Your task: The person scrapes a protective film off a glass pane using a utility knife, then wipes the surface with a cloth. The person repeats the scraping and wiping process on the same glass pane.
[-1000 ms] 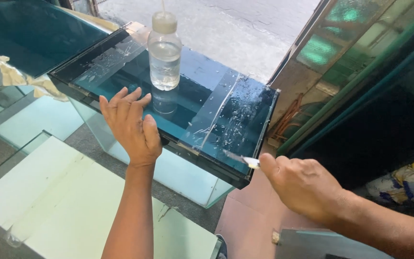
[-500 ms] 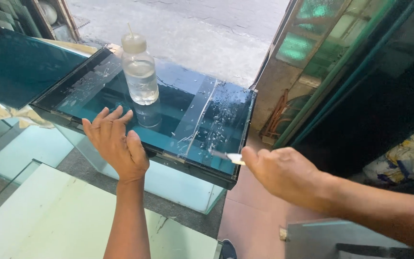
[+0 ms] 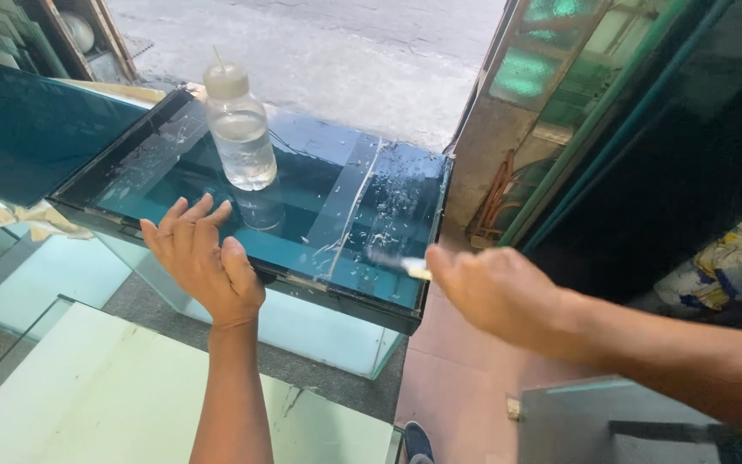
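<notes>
While the glass tank lies flat before me, my right hand is clenched around a small blade whose tip rests on its near right part among pale scrapings. My left hand presses on the near edge, fingers spread, grasping nothing. A clear plastic bottle stands on the glass beyond it.

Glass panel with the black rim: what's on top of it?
On the glass panel: a clear plastic bottle standing upright, scattered pale scrapings, and the left hand pressed flat at its near edge. What lies beneath that palm is covered.
</notes>
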